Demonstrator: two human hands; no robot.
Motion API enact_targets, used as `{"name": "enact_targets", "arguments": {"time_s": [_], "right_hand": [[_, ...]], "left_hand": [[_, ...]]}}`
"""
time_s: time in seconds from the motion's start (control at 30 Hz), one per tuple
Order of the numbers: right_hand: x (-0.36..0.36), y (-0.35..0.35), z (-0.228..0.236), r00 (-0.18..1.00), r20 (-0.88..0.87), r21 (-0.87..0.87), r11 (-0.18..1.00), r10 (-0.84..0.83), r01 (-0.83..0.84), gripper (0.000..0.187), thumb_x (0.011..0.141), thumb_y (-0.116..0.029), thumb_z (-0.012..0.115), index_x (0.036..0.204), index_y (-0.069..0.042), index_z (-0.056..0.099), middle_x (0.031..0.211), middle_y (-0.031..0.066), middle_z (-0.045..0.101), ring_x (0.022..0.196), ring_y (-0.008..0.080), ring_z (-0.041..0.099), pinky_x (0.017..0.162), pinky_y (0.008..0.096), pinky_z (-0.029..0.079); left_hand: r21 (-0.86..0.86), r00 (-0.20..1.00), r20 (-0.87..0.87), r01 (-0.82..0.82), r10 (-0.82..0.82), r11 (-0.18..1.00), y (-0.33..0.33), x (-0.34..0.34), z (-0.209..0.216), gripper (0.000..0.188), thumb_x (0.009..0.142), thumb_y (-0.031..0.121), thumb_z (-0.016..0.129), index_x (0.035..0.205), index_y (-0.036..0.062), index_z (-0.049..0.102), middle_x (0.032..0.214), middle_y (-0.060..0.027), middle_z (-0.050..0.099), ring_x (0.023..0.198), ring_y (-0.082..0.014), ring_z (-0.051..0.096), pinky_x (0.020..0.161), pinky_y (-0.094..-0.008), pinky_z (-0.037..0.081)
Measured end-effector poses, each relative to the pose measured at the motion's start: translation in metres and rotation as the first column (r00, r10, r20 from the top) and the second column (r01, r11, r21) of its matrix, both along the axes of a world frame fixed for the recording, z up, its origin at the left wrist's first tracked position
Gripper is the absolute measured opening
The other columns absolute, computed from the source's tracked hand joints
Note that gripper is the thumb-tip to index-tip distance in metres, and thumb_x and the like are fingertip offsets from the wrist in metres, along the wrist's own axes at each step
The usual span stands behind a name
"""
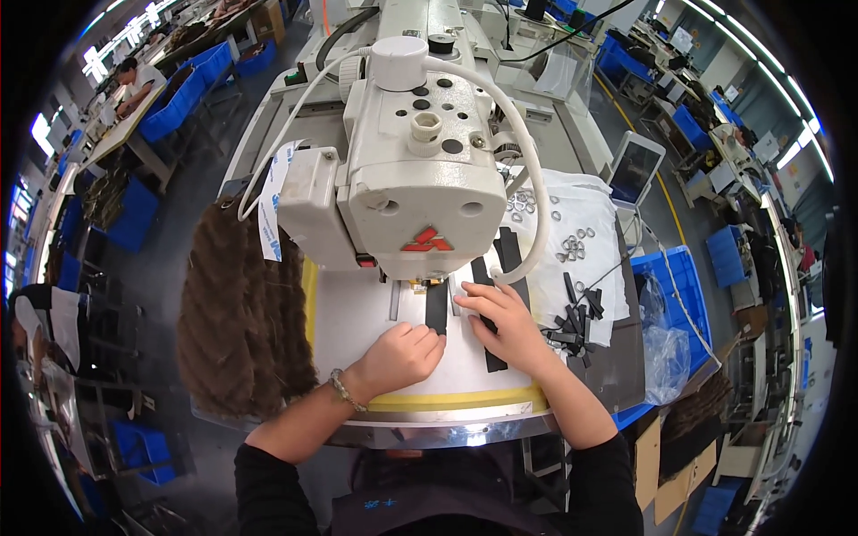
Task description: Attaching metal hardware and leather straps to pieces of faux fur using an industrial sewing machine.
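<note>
Where the black strap lies: flat on the white work plate (353, 335) under the sewing head (424, 192), its near end at the left hand; the black strap (436, 306) runs straight toward the needle area, probably so that it meets the needle squarely.
Left hand (402, 357): fingers curled in at the strap's near end, apparently steadying it; whether they pinch it or only press on it, I cannot tell.
Right hand (508, 323): fingers spread and loose, grasping nothing visible, the tips at the right metal strip (453, 299), perhaps to keep it aligned.
Left metal strip (394, 301): stands apart from the strap on its other side, as if marking the edge of the sewing space.
Spare straps (494, 348): laid lengthwise just right of the work, likely for easy reach.
White cloth (594, 205): carries metal rings (572, 246) and short black pieces (581, 317), perhaps to stop small parts scattering over the desk (621, 375).
Brown fur (237, 313): heaped left of the yellow border (310, 308), presumably to leave the plate free.
</note>
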State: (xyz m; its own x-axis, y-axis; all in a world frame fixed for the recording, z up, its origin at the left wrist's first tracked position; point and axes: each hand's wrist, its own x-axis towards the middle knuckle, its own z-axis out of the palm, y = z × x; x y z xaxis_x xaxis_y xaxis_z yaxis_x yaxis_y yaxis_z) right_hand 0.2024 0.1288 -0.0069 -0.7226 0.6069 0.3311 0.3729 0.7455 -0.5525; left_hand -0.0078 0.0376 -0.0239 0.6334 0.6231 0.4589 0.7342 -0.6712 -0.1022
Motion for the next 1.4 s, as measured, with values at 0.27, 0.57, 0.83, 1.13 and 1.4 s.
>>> {"name": "enact_targets", "arguments": {"time_s": [0.27, 0.57, 0.83, 1.13, 1.4], "right_hand": [[-0.001, -0.003, 0.0, 1.0, 0.014, -0.035, 0.999, 0.015, -0.014, 0.04, 0.083, -0.002, 0.063, 0.12, -0.014, 0.064, 0.129, 0.0075, 0.061, 0.118, 0.0249, 0.058, 0.112, 0.0508, 0.033], [0.0, -0.005, -0.001, 1.0, 0.024, -0.017, 1.0, 0.007, -0.007, 0.039, 0.083, -0.003, 0.064, 0.12, -0.014, 0.064, 0.128, 0.0078, 0.062, 0.117, 0.0248, 0.059, 0.112, 0.0504, 0.033], [-0.001, -0.006, -0.002, 1.0, 0.029, -0.024, 1.0, 0.007, -0.006, 0.037, 0.083, -0.004, 0.065, 0.119, -0.013, 0.065, 0.126, 0.0079, 0.062, 0.117, 0.0249, 0.059, 0.111, 0.0491, 0.034], [0.0, -0.007, -0.001, 1.0, 0.019, -0.013, 1.0, -0.001, 0.002, 0.037, 0.083, -0.004, 0.065, 0.118, -0.013, 0.065, 0.126, 0.0077, 0.063, 0.116, 0.0252, 0.059, 0.11, 0.0483, 0.035], [-0.001, -0.007, -0.003, 1.0, 0.008, -0.006, 1.0, 0.0, 0.0, 0.037, 0.082, -0.004, 0.066, 0.118, -0.014, 0.065, 0.124, 0.008, 0.063, 0.113, 0.0259, 0.061, 0.109, 0.0486, 0.037]], "left_hand": [[0.052, 0.975, 0.051, -0.219, 0.217, 0.974, 0.018, -0.015, -0.005, 0.006, 0.078, 0.009, 0.066, 0.084, 0.0065, 0.068, 0.071, 0.0006, 0.055, 0.069, -0.0131, 0.055, 0.059, -0.0266, 0.042], [-0.091, 0.962, 0.126, -0.232, 0.242, 0.969, 0.0, 0.0, -0.001, 0.038, 0.078, 0.022, 0.072, 0.109, 0.0004, 0.068, 0.109, -0.0183, 0.067, 0.102, -0.0284, 0.064, 0.087, -0.0363, 0.051], [-0.246, 0.946, 0.15, -0.246, 0.287, 0.938, 0.0, 0.005, -0.004, 0.06, 0.079, 0.038, 0.073, 0.125, 0.0011, 0.06, 0.126, -0.0255, 0.057, 0.118, -0.0367, 0.055, 0.102, -0.044, 0.044], [-0.293, 0.943, 0.133, -0.256, 0.304, 0.921, 0.0, 0.005, -0.001, 0.066, 0.079, 0.041, 0.072, 0.13, 0.0017, 0.057, 0.132, -0.0251, 0.054, 0.123, -0.0369, 0.051, 0.106, -0.0445, 0.039], [-0.317, 0.935, 0.159, -0.254, 0.316, 0.914, 0.003, 0.002, -0.003, 0.066, 0.079, 0.04, 0.073, 0.131, 0.0021, 0.056, 0.135, -0.0245, 0.052, 0.127, -0.0364, 0.049, 0.107, -0.0444, 0.038]]}}
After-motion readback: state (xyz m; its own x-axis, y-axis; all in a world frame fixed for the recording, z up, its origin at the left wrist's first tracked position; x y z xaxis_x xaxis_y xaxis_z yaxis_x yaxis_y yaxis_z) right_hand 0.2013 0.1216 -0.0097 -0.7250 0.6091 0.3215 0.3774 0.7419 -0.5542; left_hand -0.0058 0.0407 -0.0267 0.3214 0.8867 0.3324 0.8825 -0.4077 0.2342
